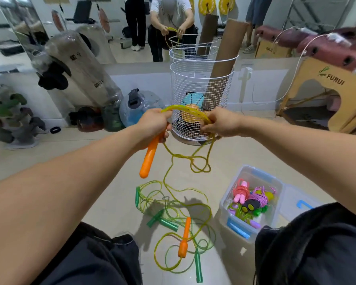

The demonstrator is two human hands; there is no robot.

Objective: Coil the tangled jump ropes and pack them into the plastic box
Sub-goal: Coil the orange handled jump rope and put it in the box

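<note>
Both hands grip one yellow rope: left hand also holds its orange handle, right hand pinches loops; plastic box holds coiled ropes.

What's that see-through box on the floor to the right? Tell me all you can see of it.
The plastic box is clear, rectangular and open, with blue latches at its sides. It sits on the pale floor by the person's right knee. What looks like its clear lid, with a blue handle, lies right beside it. Inside are bundled jump ropes: one pink, one purple, and one with black and yellow handles. Neither hand touches it.
</note>
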